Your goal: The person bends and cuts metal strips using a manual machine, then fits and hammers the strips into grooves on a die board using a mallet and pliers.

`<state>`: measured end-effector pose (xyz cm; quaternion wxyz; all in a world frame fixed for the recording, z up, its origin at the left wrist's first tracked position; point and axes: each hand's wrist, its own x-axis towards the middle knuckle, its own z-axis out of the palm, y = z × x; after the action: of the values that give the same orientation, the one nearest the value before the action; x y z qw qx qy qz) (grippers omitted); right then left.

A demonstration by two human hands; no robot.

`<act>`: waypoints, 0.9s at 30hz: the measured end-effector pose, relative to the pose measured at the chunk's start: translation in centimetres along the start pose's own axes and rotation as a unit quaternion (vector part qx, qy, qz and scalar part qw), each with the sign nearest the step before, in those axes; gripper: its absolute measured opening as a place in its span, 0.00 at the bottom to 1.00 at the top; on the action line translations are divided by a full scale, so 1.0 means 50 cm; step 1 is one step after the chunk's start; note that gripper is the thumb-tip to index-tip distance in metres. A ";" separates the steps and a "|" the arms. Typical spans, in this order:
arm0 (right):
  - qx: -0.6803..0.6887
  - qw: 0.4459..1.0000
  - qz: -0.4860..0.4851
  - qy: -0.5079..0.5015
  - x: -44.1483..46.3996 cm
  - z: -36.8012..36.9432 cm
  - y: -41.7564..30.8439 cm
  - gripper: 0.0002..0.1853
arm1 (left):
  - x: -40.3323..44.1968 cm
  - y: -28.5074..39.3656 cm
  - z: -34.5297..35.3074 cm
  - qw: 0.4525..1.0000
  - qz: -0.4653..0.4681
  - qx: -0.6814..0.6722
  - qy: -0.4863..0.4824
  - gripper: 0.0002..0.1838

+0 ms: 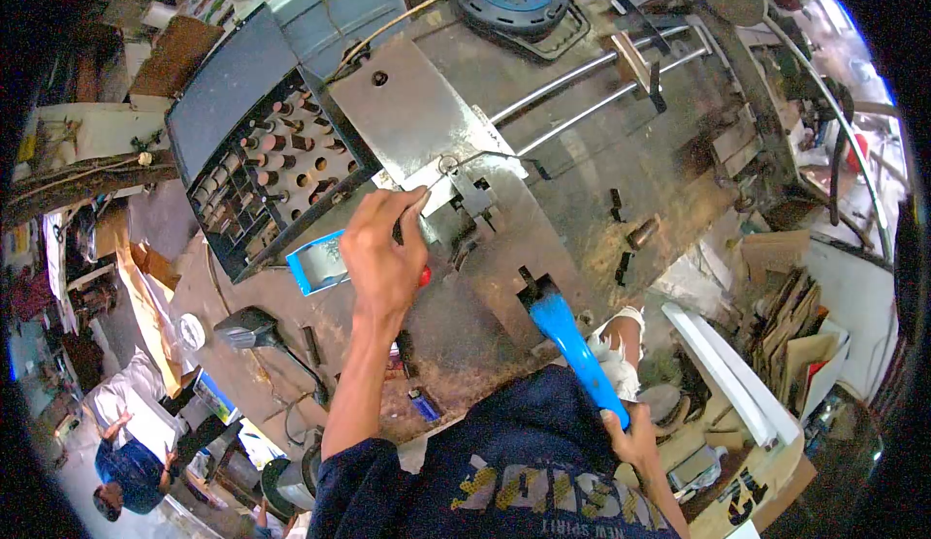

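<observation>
My left hand (383, 248) reaches over the workbench with thumb and forefinger pinched on the end of a thin metal rod with a ring (448, 165), beside a small metal block (473, 195) on a steel plate (393, 103). A blue-edged tray (320, 263) lies just left of that hand, and something red shows under its palm. Low on the right, my right hand (632, 434) is closed round the end of a long blue handle (582, 360). The handle's dark head (536, 290) rests over the bench's front part.
An open case (291, 146) of cylindrical pieces stands at the left. A round blue-black machine (514, 1) and two metal rails (572, 83) lie at the back. A black lamp-like item (247, 329) is front left. Another person (131, 471) is at the lower left.
</observation>
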<state>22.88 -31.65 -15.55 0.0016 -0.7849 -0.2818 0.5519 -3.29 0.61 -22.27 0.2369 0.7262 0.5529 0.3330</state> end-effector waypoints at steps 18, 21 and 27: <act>0.005 0.999 -0.047 0.004 0.042 0.024 0.098 0.38 | 0.015 -0.015 -0.006 0.999 0.044 0.002 -0.008 0.10; 0.020 0.997 -0.070 0.029 0.060 0.046 0.104 0.39 | 0.025 -0.023 -0.003 0.999 0.044 0.007 0.001 0.10; 0.015 0.990 -0.095 0.105 0.016 0.030 0.050 0.38 | 0.026 -0.022 -0.007 0.996 0.080 0.030 -0.002 0.10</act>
<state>22.87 -33.85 -17.59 0.0953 -0.8081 -0.3451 0.4677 -4.04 2.16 -22.57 0.1891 0.7755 0.5024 0.3324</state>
